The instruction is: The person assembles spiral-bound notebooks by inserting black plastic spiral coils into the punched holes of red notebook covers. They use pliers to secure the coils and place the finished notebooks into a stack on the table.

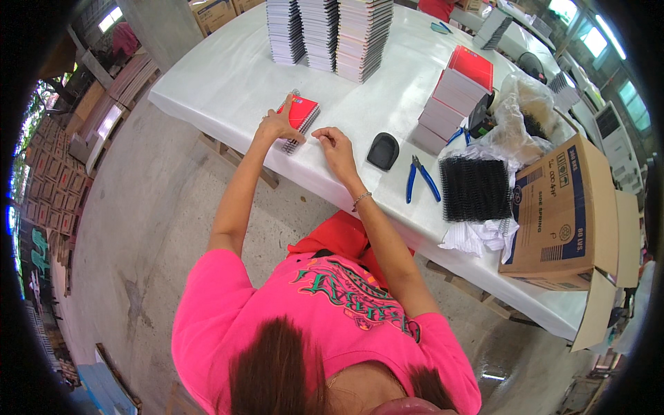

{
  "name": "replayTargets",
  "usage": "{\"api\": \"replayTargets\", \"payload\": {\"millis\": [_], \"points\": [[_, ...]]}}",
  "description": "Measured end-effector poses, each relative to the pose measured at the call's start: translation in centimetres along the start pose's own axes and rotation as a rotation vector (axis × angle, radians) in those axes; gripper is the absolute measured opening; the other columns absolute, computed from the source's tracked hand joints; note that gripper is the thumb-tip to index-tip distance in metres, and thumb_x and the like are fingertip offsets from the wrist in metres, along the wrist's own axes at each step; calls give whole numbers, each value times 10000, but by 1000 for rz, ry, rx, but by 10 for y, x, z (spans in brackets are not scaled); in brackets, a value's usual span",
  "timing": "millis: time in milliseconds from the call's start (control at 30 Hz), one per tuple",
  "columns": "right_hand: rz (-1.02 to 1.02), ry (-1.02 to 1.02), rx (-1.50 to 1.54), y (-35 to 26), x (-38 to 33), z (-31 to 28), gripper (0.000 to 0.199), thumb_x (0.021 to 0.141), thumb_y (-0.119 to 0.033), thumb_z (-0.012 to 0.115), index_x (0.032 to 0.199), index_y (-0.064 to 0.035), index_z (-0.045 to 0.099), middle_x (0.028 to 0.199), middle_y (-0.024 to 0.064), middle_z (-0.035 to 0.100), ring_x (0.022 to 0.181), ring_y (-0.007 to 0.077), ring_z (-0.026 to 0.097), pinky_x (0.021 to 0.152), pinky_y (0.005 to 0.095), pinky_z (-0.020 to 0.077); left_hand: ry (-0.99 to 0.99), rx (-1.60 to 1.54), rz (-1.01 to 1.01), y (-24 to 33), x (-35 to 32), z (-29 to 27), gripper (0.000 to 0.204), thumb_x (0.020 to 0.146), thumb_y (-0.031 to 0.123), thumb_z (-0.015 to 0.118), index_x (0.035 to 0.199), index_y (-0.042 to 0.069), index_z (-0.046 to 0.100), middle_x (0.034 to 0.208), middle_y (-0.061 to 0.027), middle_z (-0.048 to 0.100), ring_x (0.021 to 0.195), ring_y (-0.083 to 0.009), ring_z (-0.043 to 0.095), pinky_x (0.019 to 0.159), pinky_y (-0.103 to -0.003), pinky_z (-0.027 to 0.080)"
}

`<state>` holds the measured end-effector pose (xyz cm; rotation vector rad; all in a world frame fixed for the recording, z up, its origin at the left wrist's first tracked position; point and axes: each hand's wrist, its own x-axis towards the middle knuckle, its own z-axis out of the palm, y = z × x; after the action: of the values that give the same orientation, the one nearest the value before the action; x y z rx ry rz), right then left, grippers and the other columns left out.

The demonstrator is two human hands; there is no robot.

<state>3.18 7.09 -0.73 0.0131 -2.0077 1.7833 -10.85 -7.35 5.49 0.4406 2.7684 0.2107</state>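
At the table's near left edge lies a small spiral notebook [303,111] with a red cover, perhaps on top of others. My left hand [278,127] grips it across the cover, with thumb and fingers on opposite sides. Just right of the notebook hovers my right hand [337,150], its fingers curled and pinched together; whatever is between the fingertips is too small to make out. A black rounded pad [382,151] rests right of that hand. Beside it lie blue-handled pliers [422,178], with their jaws pointing away from me.
Tall stacks of spiral notebooks [325,34] stand at the back. To the right are red-topped book blocks [449,97], black spiral coils [476,188] on crumpled paper, a plastic bag [526,104] and an open cardboard box [564,207]. The white table [214,83] has its edge before me.
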Motion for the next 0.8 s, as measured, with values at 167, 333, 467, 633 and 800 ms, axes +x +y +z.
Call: {"api": "replayTargets", "payload": {"millis": [167, 333, 467, 633, 800], "points": [[34, 1, 31, 0, 1, -4, 177, 964, -53, 540, 1033, -7, 697, 975, 34, 676, 882, 110, 578, 825, 262, 461, -31, 0, 61, 1, -6, -6, 1528, 461, 697, 856, 1561, 329, -139, 1470, -445, 251, 1347, -529, 388, 1095, -500, 393], [-5, 43, 84, 3, 1, 0, 183, 923, -14, 538, 1023, 10, 688, 989, 95, 665, 918, 172, 612, 866, 300, 471, 85, 40, -19, 8, 6, 1, 1416, 504, 887, 682, 1583, 324, -41, 1490, -337, 309, 1384, -519, 331, 1020, -766, 260], [34, 35, 240, 5, 3, -1, 182, 934, -4, 524, 1040, 30, 668, 954, 62, 657, 908, 134, 595, 864, 285, 469, 136, -24, -15, 27, 14, -2, 1328, 545, 912, 631, 1587, 326, 53, 1538, -323, 247, 1385, -524, 332, 1041, -761, 247], [49, 21, 308, 8, 5, -2, 177, 941, -3, 523, 1041, 32, 664, 951, 47, 658, 897, 114, 586, 859, 269, 467, 129, 3, -34, 37, 21, -1, 1111, 599, 824, 683, 1522, 321, 323, 1507, -258, 314, 1344, -488, 406, 1026, -693, 333], [62, 6, 302, 8, 4, -5, 177, 944, -5, 522, 1046, 27, 664, 958, 50, 662, 902, 117, 590, 863, 268, 467, 148, -77, 16, 29, 17, 3, 964, 652, 734, 701, 1460, 292, 413, 1458, -247, 368, 1335, -464, 416, 1020, -664, 349]]}}
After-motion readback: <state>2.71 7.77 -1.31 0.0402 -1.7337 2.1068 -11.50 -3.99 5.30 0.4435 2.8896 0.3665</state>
